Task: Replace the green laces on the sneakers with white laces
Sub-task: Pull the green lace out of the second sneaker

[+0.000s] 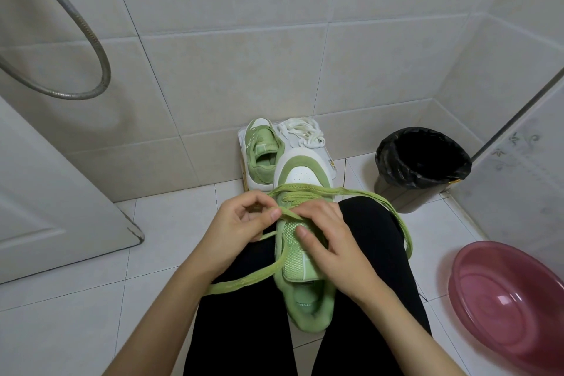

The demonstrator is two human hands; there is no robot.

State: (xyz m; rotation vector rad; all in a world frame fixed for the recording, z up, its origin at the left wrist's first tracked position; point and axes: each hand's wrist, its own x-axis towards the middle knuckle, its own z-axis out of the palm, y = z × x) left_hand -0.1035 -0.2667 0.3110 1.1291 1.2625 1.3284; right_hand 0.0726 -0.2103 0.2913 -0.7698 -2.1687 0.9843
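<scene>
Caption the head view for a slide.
Left hand pinches green lace, right hand grips sneaker; white laces lie behind it.

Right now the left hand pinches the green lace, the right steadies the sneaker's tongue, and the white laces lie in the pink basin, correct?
No. The head view shows the white laces on the white box, beside the other sneaker, not in the pink basin. The rest stands: left hand pinches the green lace, right hand steadies the tongue.

Bare left hand [241, 223] and bare right hand [329, 241], nails short and plain. Forearms [171, 308] uncovered right to the frame's lower edge. Plain black close-fitting fabric trousers [375, 238] on both legs, matte and smooth.
</scene>
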